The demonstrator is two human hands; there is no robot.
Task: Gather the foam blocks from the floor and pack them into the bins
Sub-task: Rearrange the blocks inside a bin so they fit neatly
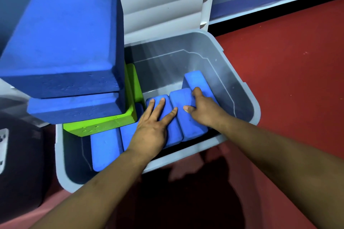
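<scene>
A grey plastic bin (247,96) stands on the red floor with several blue foam blocks (106,147) standing side by side in its bottom. My left hand (152,126) lies flat with spread fingers on one blue block (174,132). My right hand (202,109) grips the neighbouring blue block (188,122), thumb on its near face and fingers over its far edge. Behind it leans another blue block (195,79). At the bin's left side a green block (104,122) carries two stacked blue blocks (63,39) very close to the camera.
The bin's white ribbed lid (160,0) stands open against the blue wall. A dark container (20,163) sits to the left of the bin. Red floor (290,65) stretches to the right, and the bin's right half holds no blocks.
</scene>
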